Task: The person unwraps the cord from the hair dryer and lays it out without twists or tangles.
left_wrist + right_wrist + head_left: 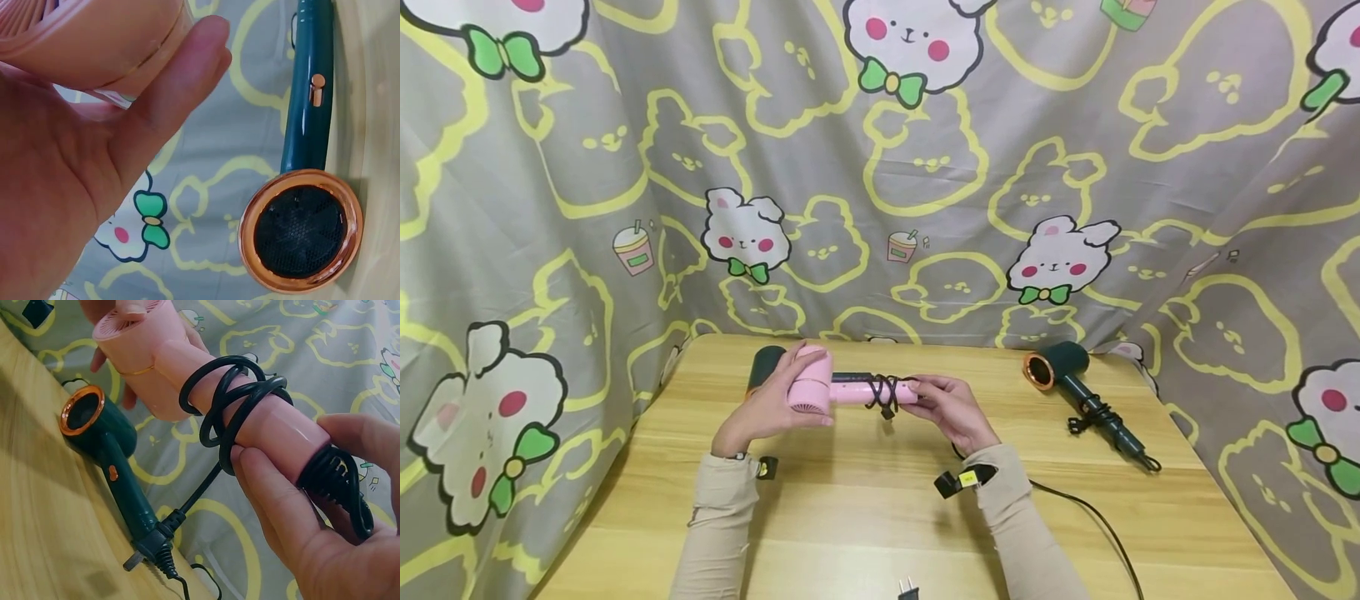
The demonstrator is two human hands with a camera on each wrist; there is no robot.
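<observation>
Both hands hold a pink hair dryer point(809, 383) above the table, its handle pointing right. My left hand point(775, 400) grips the round head, thumb and fingers spread around it. With its fingertips my right hand point(951, 408) pinches the handle's end, where the cord leaves. The black cord point(234, 403) is wound around the pink handle, and its plug point(150, 544) hangs below. Behind it, a dark green hair dryer point(309, 119) with a copper ring lies on the table, partly hidden in the head view by the pink one and my left hand.
Another dark green hair dryer point(1067, 367) with its cord wrapped lies at the table's right. A black cable point(1097, 517) runs along the wooden table point(835, 517) near my right forearm. A plug point(908, 592) shows at the front edge. Patterned curtain point(820, 167) surrounds the table.
</observation>
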